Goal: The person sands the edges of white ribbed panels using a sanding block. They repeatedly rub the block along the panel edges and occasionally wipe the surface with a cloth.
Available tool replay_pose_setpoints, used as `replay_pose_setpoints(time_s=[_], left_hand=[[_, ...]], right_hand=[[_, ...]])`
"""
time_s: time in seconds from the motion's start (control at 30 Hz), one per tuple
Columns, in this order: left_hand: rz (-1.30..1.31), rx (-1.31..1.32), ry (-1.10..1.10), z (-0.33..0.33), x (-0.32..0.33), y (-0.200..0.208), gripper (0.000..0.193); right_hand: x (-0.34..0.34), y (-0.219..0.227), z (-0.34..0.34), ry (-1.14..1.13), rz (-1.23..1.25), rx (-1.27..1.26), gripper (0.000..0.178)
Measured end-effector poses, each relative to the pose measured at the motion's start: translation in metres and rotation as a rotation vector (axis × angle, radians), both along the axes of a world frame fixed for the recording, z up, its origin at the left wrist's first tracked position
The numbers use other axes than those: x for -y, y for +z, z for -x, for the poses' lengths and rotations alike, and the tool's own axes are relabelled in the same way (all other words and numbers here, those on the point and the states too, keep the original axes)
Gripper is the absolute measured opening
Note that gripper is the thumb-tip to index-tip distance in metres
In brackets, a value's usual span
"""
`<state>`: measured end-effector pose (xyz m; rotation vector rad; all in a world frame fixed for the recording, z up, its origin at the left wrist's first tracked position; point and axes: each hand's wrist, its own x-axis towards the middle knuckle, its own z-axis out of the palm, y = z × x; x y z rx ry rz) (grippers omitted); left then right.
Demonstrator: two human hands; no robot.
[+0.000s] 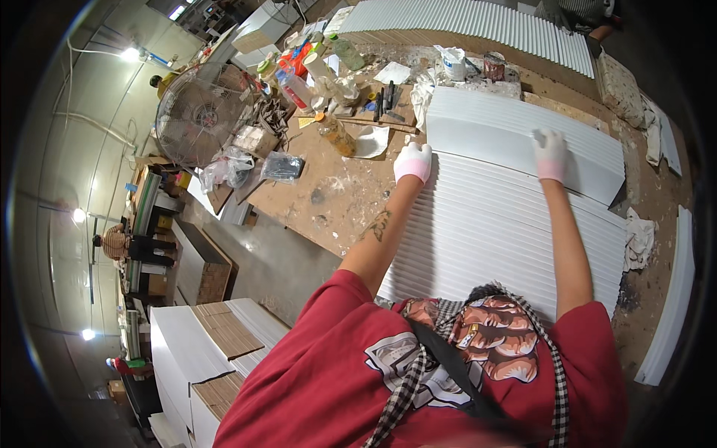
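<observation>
A smooth white panel (485, 123) lies at the far side of a stack of ribbed white panels (493, 216) on the worktable. My left hand (413, 163), in a white glove with a pink cuff, is closed at the smooth panel's left edge, its fingers curled over the near corner. My right hand (551, 154), gloved the same way, rests on the panel's right half with fingers bent and pressed down. Something small and pale shows at its fingertips, too unclear to name.
An orange-capped bottle (336, 134), black markers or sticks (385, 101) and a wrapped dark block (283, 167) sit on the table's left. A white bucket (452, 63) and a paint can (494, 66) stand beyond the panel. A large fan (204, 116) is at left; cloths (639, 239) lie at right.
</observation>
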<state>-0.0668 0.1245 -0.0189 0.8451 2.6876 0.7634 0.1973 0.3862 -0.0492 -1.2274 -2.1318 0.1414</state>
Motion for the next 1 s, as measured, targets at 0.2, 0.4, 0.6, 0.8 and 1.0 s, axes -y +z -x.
replay_pose_setpoints(time_s=[0.2,0.4,0.6,0.8,1.0], left_hand=[[0.087,-0.267,0.038,-0.006,-0.003,0.002,0.043],[-0.368,-0.458,-0.362,-0.036,-0.004,0.025,0.03],[-0.436,0.067,-0.691,-0.097,-0.034,0.002,0.081],[-0.731,0.489,-0.635,-0.101,-0.065,-0.011,0.068],[-0.7,0.415,-0.265,-0.072,-0.095,-0.002,0.053]], right_hand=[[-0.027,0.01,-0.094,0.016,0.71,-0.753,0.055],[0.036,0.013,-0.06,0.253,1.204,-1.146,0.04],[0.106,0.038,-0.006,0.503,1.12,-0.932,0.039],[0.126,0.046,0.017,0.536,1.121,-0.881,0.049],[0.104,0.031,0.04,0.512,0.908,-0.84,0.044]])
